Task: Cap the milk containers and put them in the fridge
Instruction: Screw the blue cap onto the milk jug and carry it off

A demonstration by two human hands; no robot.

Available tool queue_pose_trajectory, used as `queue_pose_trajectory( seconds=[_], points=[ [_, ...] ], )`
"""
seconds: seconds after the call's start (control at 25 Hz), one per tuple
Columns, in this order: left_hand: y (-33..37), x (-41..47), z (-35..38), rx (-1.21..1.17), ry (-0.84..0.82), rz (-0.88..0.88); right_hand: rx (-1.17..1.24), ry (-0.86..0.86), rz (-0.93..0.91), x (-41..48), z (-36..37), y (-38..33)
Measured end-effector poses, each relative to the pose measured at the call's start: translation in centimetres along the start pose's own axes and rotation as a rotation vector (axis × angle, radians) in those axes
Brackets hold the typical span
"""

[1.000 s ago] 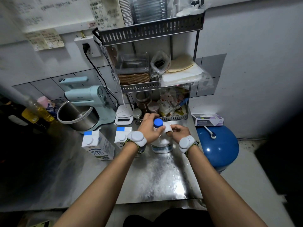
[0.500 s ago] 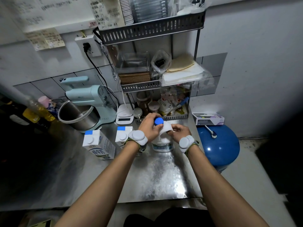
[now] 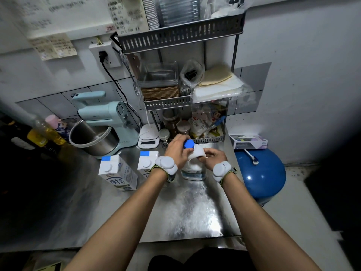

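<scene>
Steel desk (image 3: 185, 208), centre of frame: the jug (image 3: 193, 170) stands on it, part full of milk, just right of the inner carton (image 3: 146, 162). The outer carton (image 3: 117, 173) sits further toward frame left. Left hand (image 3: 176, 151) is curled over the blue cap (image 3: 188, 144) on the jug mouth, fingers wrapped round it. Right hand (image 3: 212, 156) is curled onto the jug's white shoulder or handle, bracing it; the exact grip is partly hidden. Both cartons seem to have white caps on. No fridge in view.

Likely step: screwing the cap down.

Risks, as I judge them:
- The cap may go on crooked. The jug top looks tilted toward upper left, so the thread may bite skewed and leak later when carried.
- The jug may slide or tip. The steel looks slick, and twisting from the top with a loose brace could spin the base and slosh the milk.
- The left wrist is right over the inner carton, so a wide elbow or wrist swing could knock it into the outer one.
- The rack (image 3: 195, 140) is close behind the hands, and jars could get bumped on the lift.
- The jug may be lifted by the cap before it seats, and the cap pops off.
</scene>
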State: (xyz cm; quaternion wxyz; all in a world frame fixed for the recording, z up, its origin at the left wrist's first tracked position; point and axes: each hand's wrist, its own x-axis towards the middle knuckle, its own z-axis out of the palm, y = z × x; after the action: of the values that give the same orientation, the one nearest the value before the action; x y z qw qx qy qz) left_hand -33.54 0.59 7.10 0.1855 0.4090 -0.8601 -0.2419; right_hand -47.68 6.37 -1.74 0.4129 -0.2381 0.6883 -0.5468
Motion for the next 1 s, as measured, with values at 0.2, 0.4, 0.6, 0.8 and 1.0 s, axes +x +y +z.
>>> queue_pose_trajectory(
  seconds=[0.2, 0.4, 0.6, 0.8, 1.0],
  points=[
    [0.4, 0.1, 1.0, -0.021, 0.026, -0.198, -0.045, 0.037, 0.003, 0.2, 0.0, 0.2],
    [0.5, 0.4, 1.0, 0.036, 0.084, -0.121, 0.029, 0.011, 0.002, 0.0, 0.0, 0.3],
    [0.2, 0.3, 0.2, 0.004, -0.005, -0.012, -0.027, -0.005, -0.011, 0.0, 0.1, 0.0],
    [-0.1, 0.6, -0.5, 0.003, -0.139, 0.064, -0.046, 0.049, -0.027, -0.1, 0.2, -0.5],
    [-0.1, 0.7, -0.4, -0.077, -0.252, -0.112, -0.077, 0.061, 0.000, 0.2, 0.1, -0.4]
  ],
)
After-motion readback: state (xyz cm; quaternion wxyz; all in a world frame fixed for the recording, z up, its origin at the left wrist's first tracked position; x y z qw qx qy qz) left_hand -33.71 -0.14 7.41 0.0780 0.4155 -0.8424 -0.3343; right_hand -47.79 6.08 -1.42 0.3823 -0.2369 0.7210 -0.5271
